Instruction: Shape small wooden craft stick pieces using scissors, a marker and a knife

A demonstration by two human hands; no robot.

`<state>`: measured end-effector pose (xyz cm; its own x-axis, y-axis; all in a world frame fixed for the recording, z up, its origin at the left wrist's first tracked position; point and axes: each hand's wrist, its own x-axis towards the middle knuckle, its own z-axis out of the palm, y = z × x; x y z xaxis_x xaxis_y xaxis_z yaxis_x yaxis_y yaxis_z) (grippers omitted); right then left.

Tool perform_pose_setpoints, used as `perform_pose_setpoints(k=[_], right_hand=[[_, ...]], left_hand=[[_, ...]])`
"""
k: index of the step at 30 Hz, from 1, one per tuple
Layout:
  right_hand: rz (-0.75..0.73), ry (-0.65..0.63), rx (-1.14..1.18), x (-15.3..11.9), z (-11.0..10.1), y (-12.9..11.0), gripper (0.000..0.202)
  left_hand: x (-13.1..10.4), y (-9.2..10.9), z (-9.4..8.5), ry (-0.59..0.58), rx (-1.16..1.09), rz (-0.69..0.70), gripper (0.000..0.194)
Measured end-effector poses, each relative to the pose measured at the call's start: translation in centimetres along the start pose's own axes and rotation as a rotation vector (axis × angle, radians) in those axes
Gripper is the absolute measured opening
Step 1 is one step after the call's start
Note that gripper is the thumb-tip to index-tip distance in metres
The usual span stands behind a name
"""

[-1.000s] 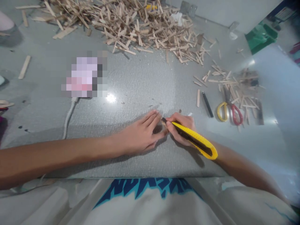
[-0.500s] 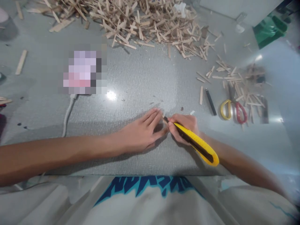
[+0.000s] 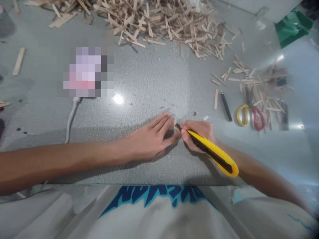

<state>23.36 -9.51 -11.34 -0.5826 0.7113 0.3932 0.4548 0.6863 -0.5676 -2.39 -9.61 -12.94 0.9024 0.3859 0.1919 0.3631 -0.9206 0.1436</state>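
Note:
My right hand [image 3: 198, 132] is wrapped round a yellow and black utility knife [image 3: 214, 153], its handle slanting down to the right and its blade end pointing up and left. By the blade end lies a small piece of wooden stick [image 3: 175, 124], partly hidden by fingers. My left hand [image 3: 154, 137] rests on the grey table [image 3: 139, 89], its fingertips and thumb holding this piece against the surface. The blade's tip is too small to make out clearly.
A large heap of wooden sticks [image 3: 164, 23] spreads across the back. On the right lie a loose stick [image 3: 216, 99], a dark pen-like rod [image 3: 226, 107], scissors with yellow and red handles [image 3: 259, 118] and more sticks. At left, a blurred-out device [image 3: 84, 71] has a white cable [image 3: 71, 121].
The camera view has shifted slightly. My right hand and the knife appear a little farther right; my left hand stays nearly still, holding the stick piece.

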Motion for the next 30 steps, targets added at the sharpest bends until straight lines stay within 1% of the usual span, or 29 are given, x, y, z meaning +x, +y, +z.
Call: perform_pose_setpoints(k=[4, 9, 13, 18, 21, 23, 25, 27, 29, 30], right_hand=[[-0.015, 0.032, 0.014, -0.1, 0.2, 0.3, 0.016], [-0.042, 0.1, -0.009, -0.3, 0.4, 0.4, 0.012], [0.047, 0.193, 0.009, -0.5, 0.4, 0.2, 0.01], [0.053, 0.17, 0.012, -0.2, 0.5, 0.0, 0.008], [0.105, 0.188, 0.001, -0.1, 0.6, 0.0, 0.004], [0.132, 0.212, -0.063, -0.1, 0.4, 0.3, 0.003], [0.142, 0.212, -0.157, 0.1, -0.1, 0.6, 0.006], [0.157, 0.149, -0.218, 0.3, -1.0, 1.0, 0.011], [0.17, 0.071, -0.212, 0.6, -2.0, 1.2, 0.016], [0.185, 0.053, -0.189, 0.8, -2.5, 1.1, 0.016]], left_hand=[[-0.1, 0.0, 0.0, -0.008, 0.026, 0.015, 0.062], [-0.2, 0.0, 0.2, 0.027, 0.015, 0.019, 0.073], [-0.2, 0.0, 0.2, 0.021, 0.032, 0.014, 0.076], [-0.2, -0.1, 0.1, 0.035, -0.025, -0.011, 0.069], [-0.3, -0.1, 0.1, 0.043, -0.038, -0.014, 0.067], [-0.3, -0.1, 0.0, 0.063, -0.016, -0.027, 0.064], [-0.4, 0.0, -0.3, 0.09, 0.046, -0.072, 0.057], [-0.5, -0.1, -0.9, 0.086, 0.125, -0.115, 0.045], [-0.5, -0.2, -1.5, 0.06, 0.165, -0.138, 0.036], [-0.6, -0.4, -1.8, 0.048, 0.167, -0.146, 0.032]])
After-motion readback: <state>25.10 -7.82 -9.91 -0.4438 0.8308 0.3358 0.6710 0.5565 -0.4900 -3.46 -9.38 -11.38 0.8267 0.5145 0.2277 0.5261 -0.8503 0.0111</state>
